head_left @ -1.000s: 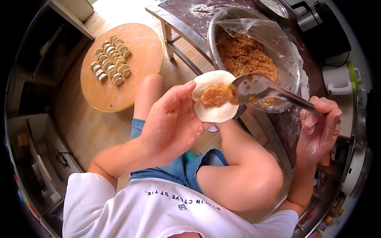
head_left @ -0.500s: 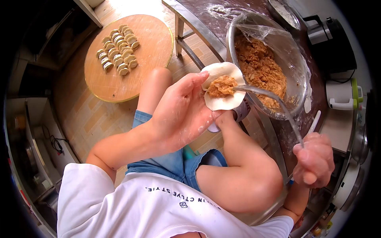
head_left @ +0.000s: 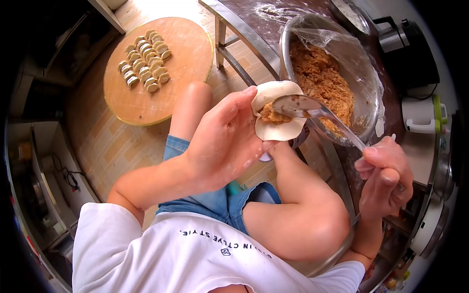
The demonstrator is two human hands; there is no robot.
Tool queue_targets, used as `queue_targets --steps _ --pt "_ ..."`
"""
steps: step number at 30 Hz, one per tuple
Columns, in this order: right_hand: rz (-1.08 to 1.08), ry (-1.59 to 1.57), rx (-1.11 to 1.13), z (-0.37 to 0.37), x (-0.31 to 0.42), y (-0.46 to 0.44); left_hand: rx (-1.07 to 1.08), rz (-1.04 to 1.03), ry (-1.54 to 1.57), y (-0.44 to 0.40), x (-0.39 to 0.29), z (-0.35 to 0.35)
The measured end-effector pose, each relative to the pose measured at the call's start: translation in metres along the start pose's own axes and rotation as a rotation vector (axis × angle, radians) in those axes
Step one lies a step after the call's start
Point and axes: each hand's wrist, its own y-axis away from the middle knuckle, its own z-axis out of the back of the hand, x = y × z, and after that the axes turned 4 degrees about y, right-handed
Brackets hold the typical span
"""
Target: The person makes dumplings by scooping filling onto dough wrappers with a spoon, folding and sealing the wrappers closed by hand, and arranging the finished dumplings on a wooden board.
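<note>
My left hand (head_left: 222, 139) cradles a round white dumpling wrapper (head_left: 279, 131) on its fingers, with the thumb at the wrapper's edge. A small mound of brownish filling (head_left: 269, 116) lies in the middle of the wrapper, partly covered by the spoon. The metal spoon (head_left: 299, 105) has its bowl over the filling, its rounded back facing up. My right hand (head_left: 386, 178) is closed round the far end of the spoon's handle. Just beyond the wrapper stands a large metal bowl (head_left: 285, 49) of orange-brown filling (head_left: 322, 80), with clear plastic film along its far side.
A round wooden board (head_left: 188, 93) at the upper left bears several rows of shaped dumplings (head_left: 146, 61). The dark table (head_left: 244, 14) is dusted with flour. A dish of flour (head_left: 351, 17) and a black-and-silver appliance (head_left: 408, 51) stand at the back right.
The spoon has turned over, so its back now shows above the filling. My right hand has rotated and risen slightly. The wrapper has tilted and curved a little in my left hand.
</note>
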Motion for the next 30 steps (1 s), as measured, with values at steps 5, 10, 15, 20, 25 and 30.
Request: queue_targets --steps 5,10,15,20,25,30 --pt "0.012 0.192 -0.258 0.016 -0.016 -0.008 0.072 -0.026 0.076 -0.002 -0.002 0.019" --pt "-0.129 0.216 -0.035 0.01 -0.051 -0.019 -0.251 -0.002 -0.014 -0.005 -0.001 0.036" --pt "-0.005 0.277 -0.078 -0.015 -0.077 -0.028 -0.244 0.019 -0.086 -0.008 -0.007 0.049" --pt "0.082 0.295 -0.007 -0.031 -0.089 -0.04 -0.326 -0.055 -0.125 -0.01 -0.006 0.044" --pt "0.115 0.225 0.027 -0.032 -0.089 -0.037 -0.331 -0.112 -0.219 -0.012 -0.005 0.038" --pt "-0.006 0.132 0.018 -0.026 -0.088 -0.029 -0.407 -0.138 -0.101 -0.011 -0.004 0.026"
